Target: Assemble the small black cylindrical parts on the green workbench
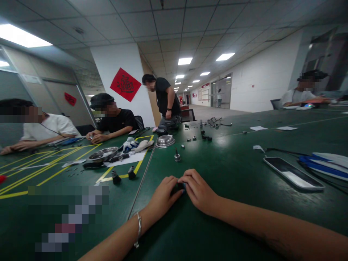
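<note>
My left hand and my right hand rest together on the green table, fingers curled. Between their fingertips they pinch a small dark part, mostly hidden by the fingers. A bracelet sits on my left wrist. A small metal piece stands upright on the table just beyond my hands.
A phone lies to the right, with blue and white items beyond it. A metal bowl, a metal tray, gloves and several small black parts lie to the left and ahead. Several people sit or stand around the table.
</note>
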Tool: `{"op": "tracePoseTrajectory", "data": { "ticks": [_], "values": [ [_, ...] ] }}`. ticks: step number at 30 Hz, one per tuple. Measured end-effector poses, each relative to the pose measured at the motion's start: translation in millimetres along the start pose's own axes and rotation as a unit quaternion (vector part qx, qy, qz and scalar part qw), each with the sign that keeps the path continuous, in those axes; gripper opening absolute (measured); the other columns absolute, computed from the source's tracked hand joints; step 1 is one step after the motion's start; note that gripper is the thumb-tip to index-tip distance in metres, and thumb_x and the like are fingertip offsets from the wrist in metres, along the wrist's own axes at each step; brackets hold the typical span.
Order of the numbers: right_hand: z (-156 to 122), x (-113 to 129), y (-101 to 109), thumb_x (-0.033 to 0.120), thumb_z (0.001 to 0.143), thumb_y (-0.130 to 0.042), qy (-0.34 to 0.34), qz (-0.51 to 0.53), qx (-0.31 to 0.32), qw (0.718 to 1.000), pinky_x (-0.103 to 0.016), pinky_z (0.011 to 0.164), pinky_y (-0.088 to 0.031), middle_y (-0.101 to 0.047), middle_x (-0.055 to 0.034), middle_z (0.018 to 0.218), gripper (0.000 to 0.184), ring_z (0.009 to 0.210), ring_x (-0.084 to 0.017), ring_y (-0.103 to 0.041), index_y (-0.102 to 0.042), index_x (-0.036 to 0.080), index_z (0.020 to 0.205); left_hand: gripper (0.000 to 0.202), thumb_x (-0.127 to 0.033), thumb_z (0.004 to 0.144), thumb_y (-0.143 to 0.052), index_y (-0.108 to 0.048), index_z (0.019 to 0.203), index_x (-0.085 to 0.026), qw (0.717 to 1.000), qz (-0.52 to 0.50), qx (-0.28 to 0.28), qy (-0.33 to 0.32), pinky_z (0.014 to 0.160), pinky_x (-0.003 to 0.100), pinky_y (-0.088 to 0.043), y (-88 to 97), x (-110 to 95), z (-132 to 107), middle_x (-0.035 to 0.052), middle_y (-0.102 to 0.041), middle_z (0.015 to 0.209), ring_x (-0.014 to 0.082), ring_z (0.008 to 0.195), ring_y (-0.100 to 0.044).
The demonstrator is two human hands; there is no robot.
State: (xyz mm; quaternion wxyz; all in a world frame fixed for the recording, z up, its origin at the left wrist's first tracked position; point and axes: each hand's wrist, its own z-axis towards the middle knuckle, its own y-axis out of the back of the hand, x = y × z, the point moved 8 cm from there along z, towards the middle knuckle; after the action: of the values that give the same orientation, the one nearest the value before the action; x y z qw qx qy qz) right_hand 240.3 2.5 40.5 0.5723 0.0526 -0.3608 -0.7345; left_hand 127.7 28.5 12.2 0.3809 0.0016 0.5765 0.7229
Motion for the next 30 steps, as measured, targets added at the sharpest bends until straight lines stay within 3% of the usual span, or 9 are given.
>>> {"op": "tracePoseTrajectory", "data": {
  "ticks": [3,9,15,22,30],
  "values": [
    [-1.3,6.8,0.1,0.006,0.087,-0.038,0.038,-0.05,-0.007,0.998,-0.039,0.087,-0.04,-0.051,-0.009,0.101,0.024,0.098,-0.023,-0.049,-0.054,0.019,0.1,0.013,-0.02,0.079,-0.061,-0.059,0.092,-0.02,0.999,-0.024,0.022,0.012,0.078,0.034,-0.047,-3.6,0.8,-0.2,0.0034,-0.061,0.092,0.0213,0.087,-0.056],
    [-2.9,15.8,-8.3,0.007,0.089,-0.037,0.101,-0.057,0.027,0.993,-0.035,0.083,-0.04,-0.055,-0.0089,0.099,0.023,0.093,-0.021,-0.05,-0.055,0.017,0.099,0.036,-0.015,0.078,-0.06,-0.05,0.111,-0.021,0.987,-0.156,0.033,-0.002,0.083,0.03,-0.047,-1.0,-8.0,0.5,0.002,-0.063,0.099,0.0183,0.092,-0.059],
    [-0.4,2.7,-17.2,0.006,0.085,-0.047,0.033,-0.042,0.083,0.995,-0.034,0.081,-0.042,-0.056,-0.008,0.102,0.022,0.092,-0.021,-0.052,-0.056,0.017,0.102,0.031,-0.013,0.078,-0.058,-0.052,0.107,-0.021,0.986,-0.161,0.044,-0.011,0.087,0.031,-0.046,-2.0,-10.5,0.1,0.0029,-0.062,0.106,0.0182,0.098,-0.059],
    [0.5,-4.0,-12.7,0.006,0.086,-0.045,-0.007,-0.052,0.055,0.997,-0.036,0.082,-0.042,-0.053,-0.0096,0.101,0.027,0.092,-0.022,-0.05,-0.053,0.016,0.109,0.035,-0.013,0.078,-0.058,-0.051,0.112,-0.02,0.987,-0.155,0.051,-0.005,0.087,0.032,-0.046,-3.6,-10.5,-0.6,0.0044,-0.062,0.109,0.0191,0.097,-0.059],
    [0.5,-8.5,-23.1,0.011,0.087,-0.049,-0.038,-0.085,0.126,0.988,-0.034,0.076,-0.041,-0.055,-0.0076,0.096,0.016,0.086,-0.021,-0.05,-0.055,0.017,0.101,0.024,-0.016,0.079,-0.057,-0.055,0.103,-0.02,0.993,-0.105,0.056,0.007,0.079,0.029,-0.046,-5.9,-6.3,-0.9,0.0032,-0.065,0.1,0.0184,0.089,-0.059]
  ]
}}
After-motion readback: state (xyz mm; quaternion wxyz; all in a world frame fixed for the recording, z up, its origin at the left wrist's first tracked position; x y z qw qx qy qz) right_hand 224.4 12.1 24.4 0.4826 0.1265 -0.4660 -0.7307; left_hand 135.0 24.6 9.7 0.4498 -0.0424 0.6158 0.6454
